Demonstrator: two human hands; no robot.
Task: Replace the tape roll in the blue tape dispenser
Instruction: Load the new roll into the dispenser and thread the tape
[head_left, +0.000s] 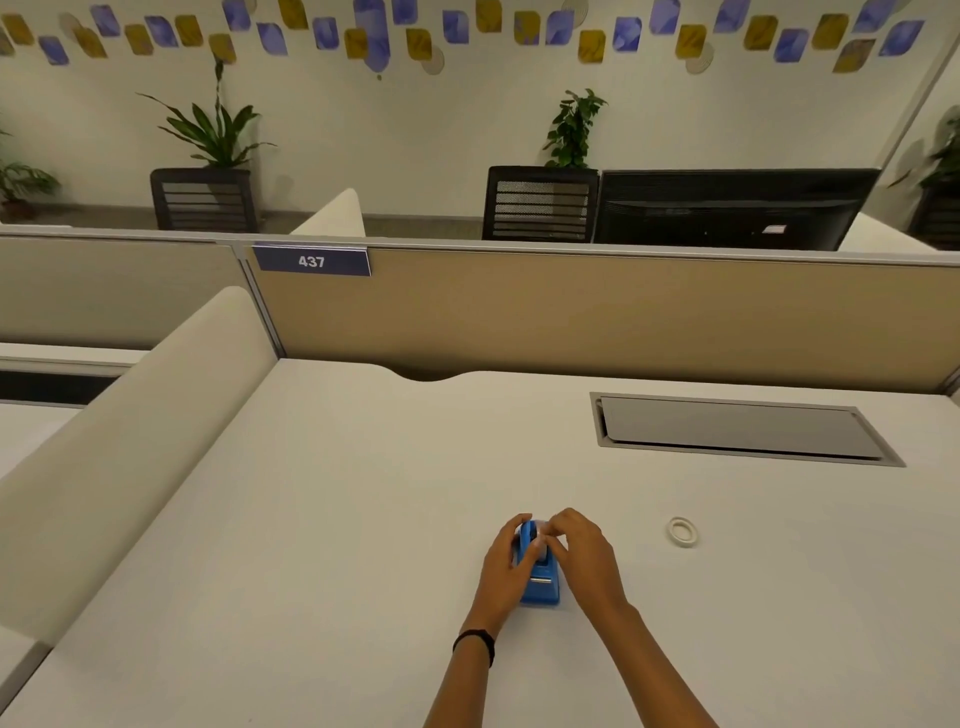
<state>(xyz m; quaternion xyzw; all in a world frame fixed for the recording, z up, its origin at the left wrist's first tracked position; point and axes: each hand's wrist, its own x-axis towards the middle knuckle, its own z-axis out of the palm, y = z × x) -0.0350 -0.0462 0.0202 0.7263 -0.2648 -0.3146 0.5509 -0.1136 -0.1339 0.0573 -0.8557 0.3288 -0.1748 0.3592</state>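
The blue tape dispenser (541, 586) stands on the white desk (337, 519), its cutter end toward me. My left hand (503, 566) wraps around its left side and holds it. My right hand (584, 553) comes in from the right, fingertips pinched on a pale tape roll (543, 531) at the top of the dispenser; the roll is mostly hidden by my fingers. A second small white tape roll (682, 531) lies flat on the desk, well to the right of both hands and apart from them.
A grey cable hatch (737, 427) is set into the desk at the back right. A tan partition (571, 312) with a "437" label (311, 261) closes the back. A cream side divider (130, 447) runs along the left.
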